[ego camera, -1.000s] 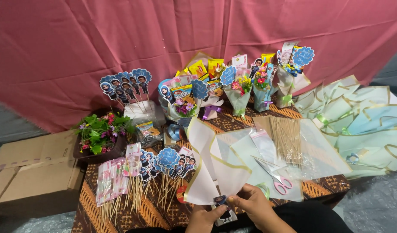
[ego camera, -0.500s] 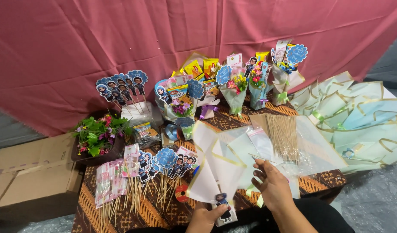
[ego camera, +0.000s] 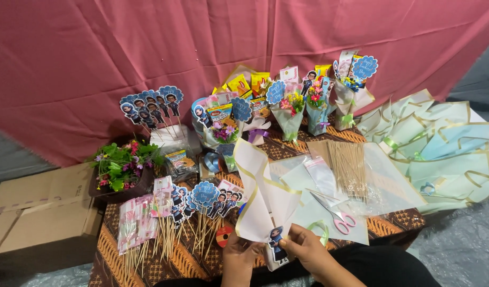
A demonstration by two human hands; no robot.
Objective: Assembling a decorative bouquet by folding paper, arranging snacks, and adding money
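Your left hand (ego camera: 238,254) and right hand (ego camera: 304,251) meet at the near table edge, both pinched on the bottom of a folded white wrapping sheet (ego camera: 261,199) with a gold rim. The sheet stands up between them like a cone, tip down. Your right fingers also press on a small cartoon figure cutout (ego camera: 277,245) at the base of the sheet; the cutout sits between both hands, touching the sheet. Exact finger placement on the left is partly hidden by the paper.

Just right of your hands lie pink-handled scissors (ego camera: 333,211) on flat clear plastic sheets (ego camera: 385,178), with a bundle of wooden skewers (ego camera: 348,167) beyond them. Left of your hands a row of cutouts on sticks (ego camera: 202,197) lies on the patterned tablecloth (ego camera: 186,263). A reel of red tape (ego camera: 224,236) sits just beside your left hand. Further back stand finished snack bouquets (ego camera: 289,101); a tray of fake flowers (ego camera: 119,162) is far left. A stack of pale green wrapping sheets (ego camera: 446,143) fans out far right. A cardboard box (ego camera: 37,212) sits on the floor at left.
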